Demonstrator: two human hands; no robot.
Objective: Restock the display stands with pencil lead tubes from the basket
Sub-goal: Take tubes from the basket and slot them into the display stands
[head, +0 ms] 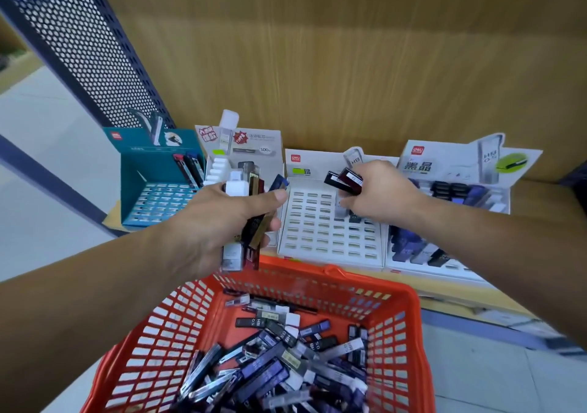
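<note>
There are four cardboard display stands — one teal stand (pixel 152 203), one white stand printed "100+" (pixel 254 141), one white slotted stand (pixel 317 222) and one grey-white stand with a green sticker (pixel 444 168). One orange plastic lattice basket (pixel 165 327) holds slim dark and clear pencil lead tubes (pixel 270 365) too many to count. The right hand (pixel 378 190) holds two dark tubes (pixel 344 181), the left hand (pixel 216 222) a bunch of at least four tubes (pixel 233 255) — and about three more tubes (pixel 190 171) stand in the teal stand.

Basket (pixel 409 304) in front, lead tubes (pixel 279 365) inside; display stands (pixel 330 234) in row behind it, on shelf (pixel 540 199).
</note>
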